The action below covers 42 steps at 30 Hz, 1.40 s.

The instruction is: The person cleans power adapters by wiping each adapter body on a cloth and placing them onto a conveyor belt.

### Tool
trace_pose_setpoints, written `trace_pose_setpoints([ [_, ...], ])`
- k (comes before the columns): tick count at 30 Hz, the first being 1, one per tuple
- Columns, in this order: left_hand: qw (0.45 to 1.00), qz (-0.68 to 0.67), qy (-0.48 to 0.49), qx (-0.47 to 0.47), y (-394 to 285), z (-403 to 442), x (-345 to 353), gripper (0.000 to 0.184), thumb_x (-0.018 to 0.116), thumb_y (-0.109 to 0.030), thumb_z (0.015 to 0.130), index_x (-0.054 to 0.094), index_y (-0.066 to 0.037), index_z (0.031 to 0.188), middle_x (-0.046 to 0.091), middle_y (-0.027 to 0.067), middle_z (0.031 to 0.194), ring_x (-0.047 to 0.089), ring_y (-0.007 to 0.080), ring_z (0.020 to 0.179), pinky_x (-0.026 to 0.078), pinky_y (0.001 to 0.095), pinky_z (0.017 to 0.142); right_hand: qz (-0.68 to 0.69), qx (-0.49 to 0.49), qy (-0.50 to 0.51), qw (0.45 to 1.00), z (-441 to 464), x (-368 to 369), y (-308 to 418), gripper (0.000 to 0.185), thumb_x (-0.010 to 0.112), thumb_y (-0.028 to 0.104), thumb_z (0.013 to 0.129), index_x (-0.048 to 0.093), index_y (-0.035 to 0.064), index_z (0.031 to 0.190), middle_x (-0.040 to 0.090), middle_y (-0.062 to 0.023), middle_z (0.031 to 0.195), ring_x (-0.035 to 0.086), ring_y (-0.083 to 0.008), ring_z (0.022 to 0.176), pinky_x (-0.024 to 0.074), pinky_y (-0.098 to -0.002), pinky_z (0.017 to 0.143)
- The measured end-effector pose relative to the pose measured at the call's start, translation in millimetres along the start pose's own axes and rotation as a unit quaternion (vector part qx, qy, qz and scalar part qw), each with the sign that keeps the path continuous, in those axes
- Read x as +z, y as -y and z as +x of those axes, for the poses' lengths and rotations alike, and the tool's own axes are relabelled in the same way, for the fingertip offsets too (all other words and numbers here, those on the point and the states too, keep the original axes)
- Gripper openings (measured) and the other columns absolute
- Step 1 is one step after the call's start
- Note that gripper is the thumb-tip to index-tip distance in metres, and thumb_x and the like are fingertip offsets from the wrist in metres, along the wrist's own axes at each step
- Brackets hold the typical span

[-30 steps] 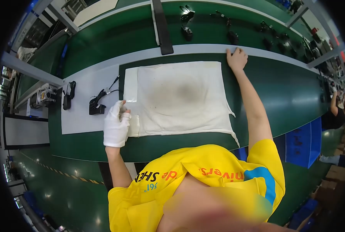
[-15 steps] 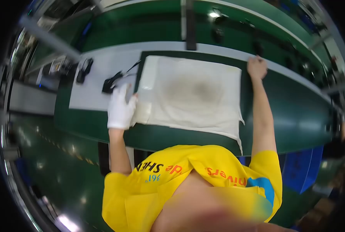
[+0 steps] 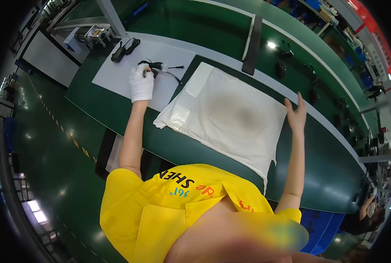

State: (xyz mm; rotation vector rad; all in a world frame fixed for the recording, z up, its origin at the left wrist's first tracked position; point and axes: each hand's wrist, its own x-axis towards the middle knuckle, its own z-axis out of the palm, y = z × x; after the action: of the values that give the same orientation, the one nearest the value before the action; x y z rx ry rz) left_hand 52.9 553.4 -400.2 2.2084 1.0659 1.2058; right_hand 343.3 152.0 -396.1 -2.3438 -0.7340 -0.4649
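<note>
My left hand (image 3: pixel 141 84), in a white glove, is closed at a black power adapter (image 3: pixel 155 74), which shows beside the fingertips. The adapter's bundled black cable (image 3: pixel 154 65) and plug ends spread to the right over the white sheet (image 3: pixel 112 73). My bare right hand (image 3: pixel 297 116) is raised near the right edge of the white cloth (image 3: pixel 235 109), fingers apart and holding nothing. Dark smudges mark the middle of the cloth. A small clear packet (image 3: pixel 179 117) lies at its left end.
Another black adapter with cable (image 3: pixel 124 50) rests on the sheet's far left corner. Behind the bench's grey rail (image 3: pixel 274 83), several black adapters stand on a green surface. A motor unit (image 3: pixel 94 36) is at the back left. At lower right are a blue bin (image 3: pixel 320 228) and a person (image 3: pixel 364 219).
The view has turned. My left hand has moved from beside the cloth's left edge up to the adapter and closed at it. My right hand has left the rail and spread its fingers.
</note>
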Motion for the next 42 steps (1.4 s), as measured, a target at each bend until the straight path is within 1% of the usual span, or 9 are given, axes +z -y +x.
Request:
trace_pose_setpoints([
  [4,0.918,-0.391,-0.054,-0.031,-57.2,7.2,-11.8,0.014,0.062,0.002,0.068,0.057,-0.004,0.079,0.057,0.0116,0.081,0.056,0.0258,0.072,0.047,0.0326,0.068,0.146,-0.184,0.003,0.972,-14.5,-18.0,130.9,0.043,0.068,0.018,0.078,0.056,0.0038,0.117,0.057,-0.0143,0.117,0.050,-0.0315,0.112,0.0401,-0.0368,0.094],
  [7,0.934,-0.245,-0.111,0.233,-144.1,-5.6,-50.2,0.024,0.068,0.005,0.063,0.056,-0.007,0.080,0.056,0.0115,0.091,0.056,0.0227,0.076,0.047,0.0315,0.068,0.282,-0.186,0.281,0.898,-34.4,-20.9,191.3,0.040,0.061,0.027,0.084,0.056,0.0042,0.116,0.056,-0.0120,0.121,0.057,-0.0269,0.106,0.0458,-0.0343,0.084],
  [10,0.918,-0.112,-0.139,0.355,-188.2,-20.2,-67.3,0.024,0.075,-0.007,0.057,0.059,-0.010,0.074,0.056,0.0108,0.095,0.056,0.0263,0.084,0.047,0.0340,0.069,0.667,0.084,0.498,0.548,-62.2,-0.7,221.0,0.063,0.044,0.055,0.088,0.039,0.0108,0.132,0.052,-0.0097,0.124,0.061,-0.0256,0.097,0.0494,-0.0361,0.077],
  [12,0.871,-0.117,-0.095,0.468,-200.3,-21.0,-75.5,0.019,0.073,-0.011,0.055,0.058,-0.011,0.067,0.058,0.0083,0.090,0.055,0.0303,0.086,0.044,0.0400,0.071,0.817,0.157,0.357,0.425,-70.3,3.4,218.7,0.059,0.041,0.053,0.091,0.031,0.0143,0.134,0.052,-0.0112,0.121,0.060,-0.0216,0.099,0.0507,-0.0344,0.078],
  [16,0.829,-0.282,0.245,0.417,-188.2,-49.2,-54.8,0.015,0.069,-0.006,0.057,0.056,-0.007,0.065,0.058,0.0101,0.072,0.057,0.0309,0.067,0.045,0.0383,0.062,0.714,0.233,0.228,0.620,-75.3,-11.5,199.7,0.055,0.042,0.054,0.091,0.039,0.0131,0.128,0.058,-0.0090,0.109,0.059,-0.0166,0.099,0.0479,-0.0315,0.085],
  [22,0.783,-0.355,0.511,0.013,-178.2,-81.9,-45.1,0.011,0.061,-0.010,0.070,0.055,-0.003,0.065,0.049,0.0123,0.055,0.048,0.0281,0.051,0.037,0.0357,0.049,0.773,0.301,0.369,0.419,-112.3,11.9,143.3,0.055,0.047,0.058,0.087,0.048,0.0154,0.122,0.057,0.0000,0.106,0.056,-0.0116,0.092,0.0451,-0.0234,0.071],
  [28,0.837,-0.161,0.338,0.398,-187.2,-95.6,-34.7,0.007,0.060,-0.013,0.072,0.057,-0.007,0.075,0.050,0.0103,0.054,0.050,0.0282,0.052,0.039,0.0366,0.051,0.813,0.341,0.147,0.448,-89.6,-11.9,166.6,0.039,0.067,0.021,0.084,0.052,0.0106,0.118,0.059,-0.0031,0.110,0.056,-0.0137,0.099,0.0452,-0.0321,0.087],
  [32,0.833,-0.105,0.375,0.394,-191.2,-109.4,-32.0,0.016,0.059,-0.014,0.075,0.060,-0.009,0.090,0.054,0.0109,0.057,0.055,0.0293,0.057,0.043,0.0382,0.053,0.862,0.328,0.233,0.308,-92.6,-11.8,174.7,0.042,0.066,0.019,0.083,0.050,0.0112,0.121,0.060,-0.0053,0.112,0.057,-0.0181,0.100,0.0457,-0.0331,0.088],
  [42,0.591,-0.326,0.726,0.130,-188.6,-87.1,-29.9,0.074,0.073,-0.024,0.070,0.038,-0.003,0.132,0.063,0.0141,0.083,0.060,0.0308,0.076,0.047,0.0307,0.068,0.849,0.245,0.014,0.467,-73.7,-43.0,161.0,0.039,0.060,0.007,0.082,0.044,0.0130,0.117,0.053,-0.0017,0.097,0.045,-0.0097,0.068,0.0347,-0.0195,0.049],
])
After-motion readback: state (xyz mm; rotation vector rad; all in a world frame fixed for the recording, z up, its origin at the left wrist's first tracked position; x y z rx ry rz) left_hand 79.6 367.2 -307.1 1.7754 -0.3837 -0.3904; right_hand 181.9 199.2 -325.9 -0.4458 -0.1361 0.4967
